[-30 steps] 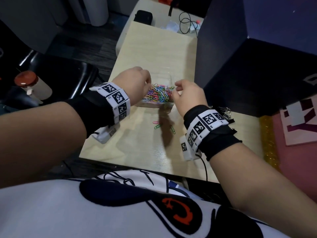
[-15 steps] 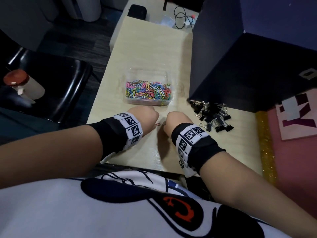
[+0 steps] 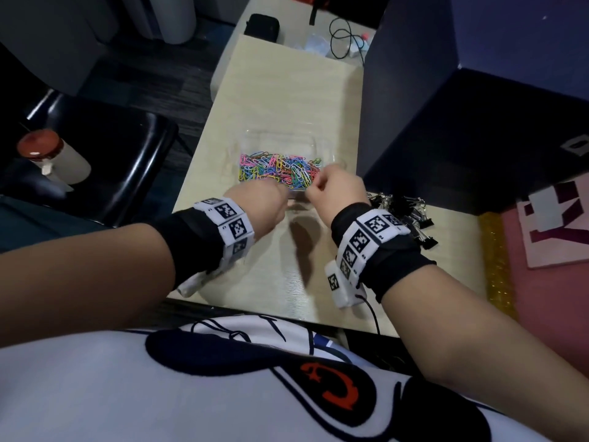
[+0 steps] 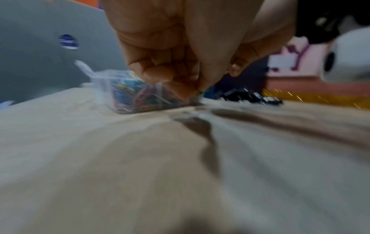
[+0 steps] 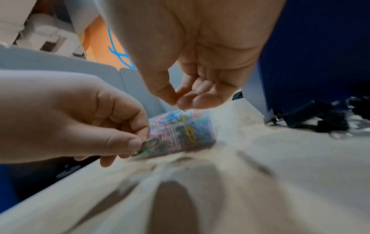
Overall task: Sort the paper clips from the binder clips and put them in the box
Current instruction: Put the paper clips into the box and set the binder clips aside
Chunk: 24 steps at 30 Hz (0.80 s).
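Box: the clear plastic box (image 3: 287, 145) sits on the pale wooden table (image 3: 287, 282), about midway across it and just beyond both hands; it is open on top.
Paper clips: the heap of many-coloured wire paper clips (image 3: 277, 169) fills the box, showing through its see-through wall in the wrist views (image 5: 180, 131).
Left hand: the left hand (image 3: 259, 204) is at the near left corner of the box, low over the table; its thumb and forefinger are pressed together on a green paper clip (image 5: 147, 146), the other fingers curled under.
Right hand: the right hand (image 3: 338, 193) is raised over the near right edge of the box, fingertips (image 5: 186, 99) bunched together and pointing down at the clips; whether they hold anything cannot be told.
Hands to each other: close side by side, a narrow gap between them, not touching.
Binder clips: the pile of black binder clips with silver wire handles (image 3: 404, 215) lies on the table to the right of the box, just past the right wrist, partly hidden by it.
Wrists: each wears a black band with a white strip of square black markers (image 3: 366, 240).
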Tool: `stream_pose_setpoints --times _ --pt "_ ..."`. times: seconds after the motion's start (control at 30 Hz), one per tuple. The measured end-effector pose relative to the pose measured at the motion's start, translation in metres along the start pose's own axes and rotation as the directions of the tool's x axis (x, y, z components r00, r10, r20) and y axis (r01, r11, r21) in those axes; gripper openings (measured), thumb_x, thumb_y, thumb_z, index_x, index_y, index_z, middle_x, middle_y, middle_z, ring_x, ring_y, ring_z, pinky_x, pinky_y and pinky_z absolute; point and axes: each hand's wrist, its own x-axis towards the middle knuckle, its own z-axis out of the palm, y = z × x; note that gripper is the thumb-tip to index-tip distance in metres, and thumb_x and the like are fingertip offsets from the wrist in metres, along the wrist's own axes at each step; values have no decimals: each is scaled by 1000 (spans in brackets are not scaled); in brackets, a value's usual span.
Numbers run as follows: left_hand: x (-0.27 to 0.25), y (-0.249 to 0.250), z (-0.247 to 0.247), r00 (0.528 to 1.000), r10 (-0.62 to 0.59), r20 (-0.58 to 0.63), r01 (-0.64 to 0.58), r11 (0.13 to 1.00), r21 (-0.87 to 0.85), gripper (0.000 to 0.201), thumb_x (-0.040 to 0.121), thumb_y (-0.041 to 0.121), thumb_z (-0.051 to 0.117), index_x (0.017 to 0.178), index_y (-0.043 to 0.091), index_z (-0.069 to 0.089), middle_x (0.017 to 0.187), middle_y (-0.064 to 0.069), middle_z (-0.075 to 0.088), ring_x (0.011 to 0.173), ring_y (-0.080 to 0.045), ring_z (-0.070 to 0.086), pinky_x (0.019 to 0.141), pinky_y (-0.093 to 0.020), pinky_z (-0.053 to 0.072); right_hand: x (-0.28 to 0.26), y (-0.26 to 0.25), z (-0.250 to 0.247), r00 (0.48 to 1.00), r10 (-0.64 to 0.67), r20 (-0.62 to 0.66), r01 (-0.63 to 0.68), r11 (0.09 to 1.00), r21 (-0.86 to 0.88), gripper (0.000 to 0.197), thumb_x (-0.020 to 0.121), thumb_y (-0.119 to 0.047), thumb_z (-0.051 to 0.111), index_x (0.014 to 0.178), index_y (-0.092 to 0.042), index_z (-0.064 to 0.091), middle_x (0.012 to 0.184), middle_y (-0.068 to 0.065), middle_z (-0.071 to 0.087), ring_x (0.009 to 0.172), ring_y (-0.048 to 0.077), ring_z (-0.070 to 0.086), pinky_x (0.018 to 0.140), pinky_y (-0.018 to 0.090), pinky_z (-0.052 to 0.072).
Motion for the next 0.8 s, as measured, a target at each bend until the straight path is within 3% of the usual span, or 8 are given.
stream_pose_setpoints --times 0.07,0.13,0.3,0.43,0.5,0.6,0.7,0.8 --pt "3 -10 -15 992 -69 -107 56 991 -124 24 95 24 45 108 11 60 109 -14 62 99 -34 59 79 -39 46 7 -5 -7 996 -51 -80 57 996 69 10 88 -21 54 91 -22 64 99 6 68 96 25 62 85 29 46" --pt "7 -20 -26 972 -141 -186 107 978 -181 25 96 25 46 111 13 62 110 -15 62 101 -35 59 81 -39 45 12 -5 -9 994 -80 -72 83 996 39 19 91 -19 52 104 -20 66 110 5 66 104 24 59 91 28 44" --pt "2 -35 -22 950 -240 -202 185 949 -254 26 95 22 46 117 14 57 114 -14 57 100 -35 58 82 -39 45 8 15 -2 991 -115 68 127 973 -194 32 91 -10 48 120 -13 58 131 7 44 106 27 58 90 29 43" --pt "-6 -39 -13 941 -259 -217 211 952 -220 24 91 25 53 111 12 55 109 -14 53 93 -37 57 76 -41 47 -2 24 7 981 -135 140 170 945 -280 45 89 -10 46 134 -13 49 144 4 37 122 29 48 103 38 42" --pt "-8 -38 -11 951 -235 -199 198 962 -187 23 91 26 54 110 12 55 107 -15 54 91 -37 58 74 -40 46 -5 24 11 981 -152 124 183 933 -309 43 90 -9 45 132 -11 51 140 6 40 121 30 47 103 40 42" --pt "-8 -40 -8 965 -191 -179 159 971 -176 21 92 25 54 106 10 58 107 -16 54 90 -38 59 75 -41 48 -7 20 12 984 -146 99 172 926 -337 32 90 -16 45 115 -10 64 121 10 50 107 31 54 95 40 47" --pt "-6 -44 -12 956 -205 -210 167 968 -186 19 91 24 57 104 10 60 109 -16 54 94 -38 58 77 -42 47 -11 10 13 967 -70 244 174 883 -435 30 91 -27 46 105 -12 68 100 9 58 84 27 54 77 31 45" --pt "-2 -44 -19 943 -239 -230 190 958 -214 19 92 26 56 104 11 59 107 -15 54 96 -38 57 80 -42 46 -20 2 12 936 -108 336 240 894 -380 30 91 -32 46 100 -14 69 97 10 66 87 30 58 72 27 42"
